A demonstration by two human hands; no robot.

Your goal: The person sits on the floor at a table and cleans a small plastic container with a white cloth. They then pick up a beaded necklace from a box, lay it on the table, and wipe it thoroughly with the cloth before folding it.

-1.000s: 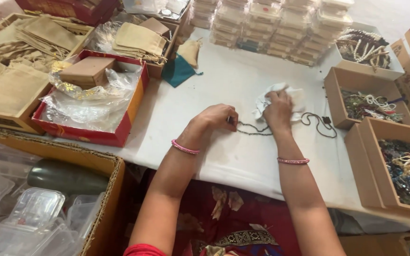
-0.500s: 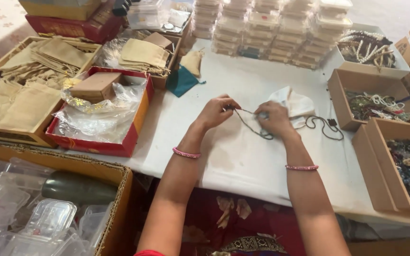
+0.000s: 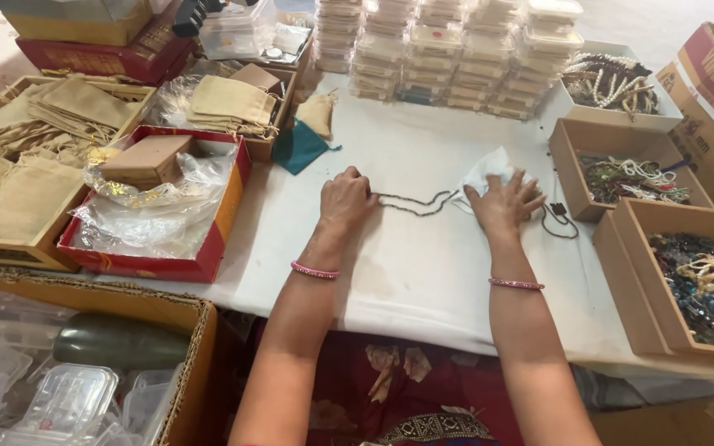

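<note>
A thin dark bead necklace [image 3: 416, 201] lies stretched across the white table cover [image 3: 423, 272]. My left hand [image 3: 345, 198] pinches its left end between closed fingers. My right hand [image 3: 502, 201] lies flat with fingers spread on a white cloth [image 3: 483, 171] that covers the necklace's right part. A loop of the necklace with a small dark pendant [image 3: 559, 210] trails out to the right of that hand. Both wrists wear pink bangles.
Open cardboard boxes [image 3: 640, 216] of beaded jewellery stand at the right. Stacks of clear plastic cases [image 3: 448, 49] line the back. At the left are a red box [image 3: 208, 256] with plastic wrap, trays of beige pouches [image 3: 68, 107] and a carton of clear containers [image 3: 68, 396].
My hands have moved apart, drawing the necklace out straight. The left hand slid left with the end; the right hand opened flat on the white cloth.
</note>
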